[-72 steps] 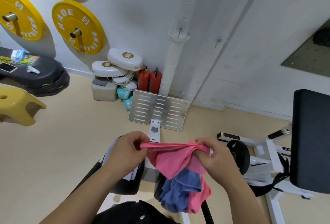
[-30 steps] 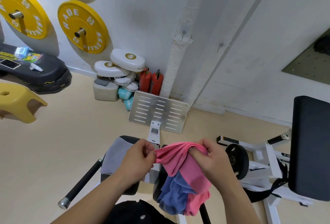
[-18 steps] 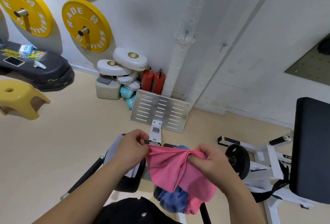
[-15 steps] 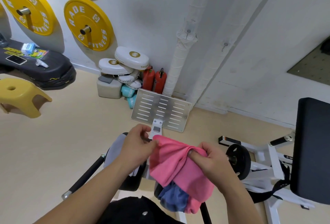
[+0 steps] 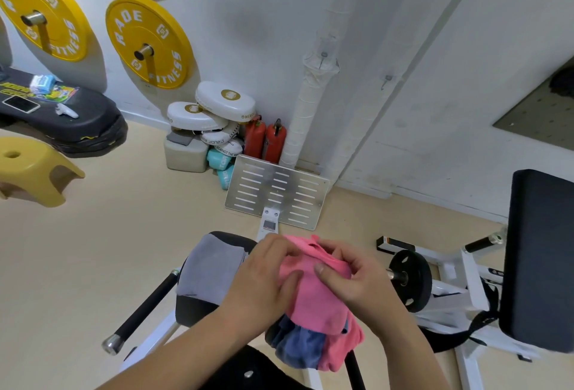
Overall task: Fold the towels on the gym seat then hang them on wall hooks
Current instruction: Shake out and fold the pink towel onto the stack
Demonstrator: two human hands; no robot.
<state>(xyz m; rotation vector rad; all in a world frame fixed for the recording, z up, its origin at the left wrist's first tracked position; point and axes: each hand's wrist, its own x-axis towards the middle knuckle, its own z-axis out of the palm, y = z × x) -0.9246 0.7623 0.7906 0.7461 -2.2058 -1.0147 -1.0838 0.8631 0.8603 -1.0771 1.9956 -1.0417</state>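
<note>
Our left hand point(image 5: 264, 279) and right hand point(image 5: 360, 281): close together, both pinching the pink towel point(image 5: 315, 299) between them. Blue towel point(image 5: 298, 347): bunched below our hands. Grey towel point(image 5: 211, 265): on gym seat point(image 5: 192, 312), just left of our left hand

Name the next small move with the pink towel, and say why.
Probably lower the pink towel onto the seat and press the fold flat. The left hand and right hand pinch its top edge close together, so it hangs doubled in the air, above a crumpled blue towel. A gray towel lies on the seat's left part.
</note>
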